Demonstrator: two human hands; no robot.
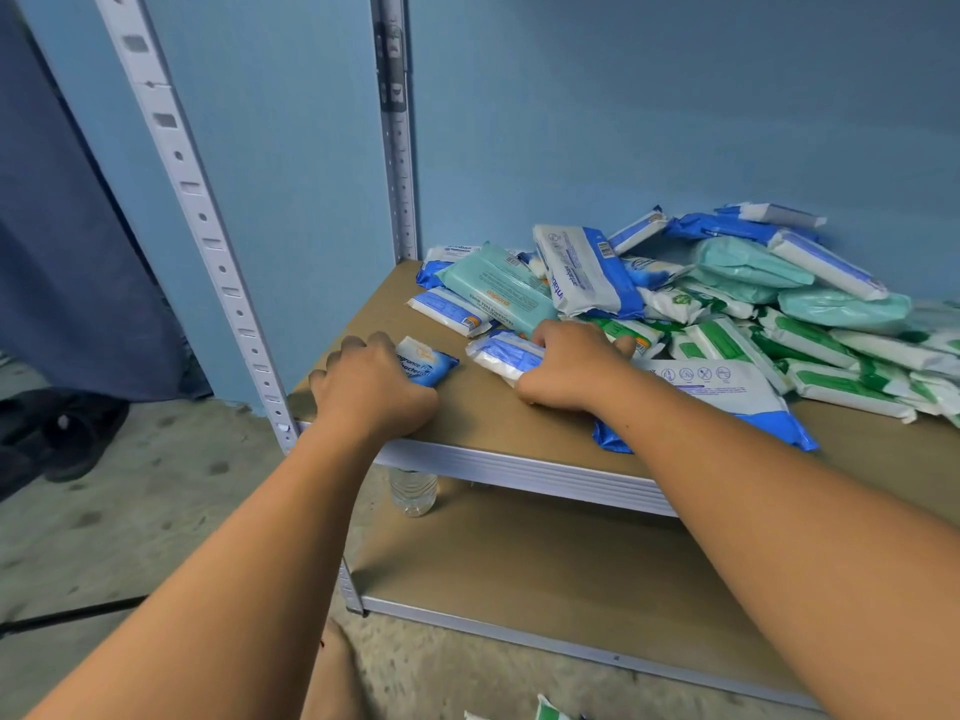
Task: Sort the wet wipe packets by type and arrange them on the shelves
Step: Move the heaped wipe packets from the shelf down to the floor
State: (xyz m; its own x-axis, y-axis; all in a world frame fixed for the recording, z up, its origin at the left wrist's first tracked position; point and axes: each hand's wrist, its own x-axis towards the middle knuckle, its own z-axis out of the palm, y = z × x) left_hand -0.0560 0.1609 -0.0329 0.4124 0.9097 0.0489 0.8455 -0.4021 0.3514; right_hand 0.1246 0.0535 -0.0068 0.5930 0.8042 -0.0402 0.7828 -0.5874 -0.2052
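Note:
A pile of wet wipe packets (727, 304) in blue-white, teal and green-white wrappers covers the right and back of the upper shelf board (483, 407). My left hand (369, 387) grips a small blue packet (428, 363) near the shelf's front left corner. My right hand (571, 366) curls over a blue-white packet (506, 356) at the pile's near edge. A large blue-white packet (727, 392) lies under my right wrist. The teal packet (498, 288) sits just behind my hands.
The lower shelf board (571, 563) holds a clear plastic bottle (413, 491) at its left end. White metal uprights (208, 236) frame the shelf against a blue wall. Dark shoes (62, 433) stand on the speckled floor at left. A green-white packet (550, 711) lies by the floor.

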